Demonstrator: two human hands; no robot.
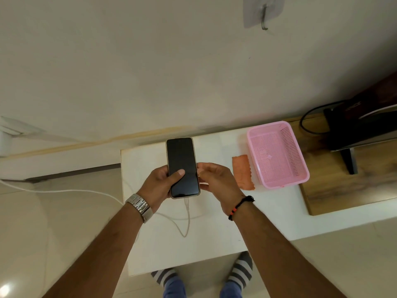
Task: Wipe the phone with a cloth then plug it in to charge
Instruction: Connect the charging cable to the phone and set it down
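White table (214, 233): stands against the wall and carries a pink plastic basket (277, 154) with an orange cloth (242, 172) lying just beside it. Phone (182, 167): held above the table, dark screen up, white charging cable (188, 214) plugged into its lower end. Left hand (160, 188): grips the phone, thumb across the screen. Right hand (217, 183): fingers curled, touching the phone's right edge; grasp cannot be determined.

Charger (3, 140) cut off at left edge
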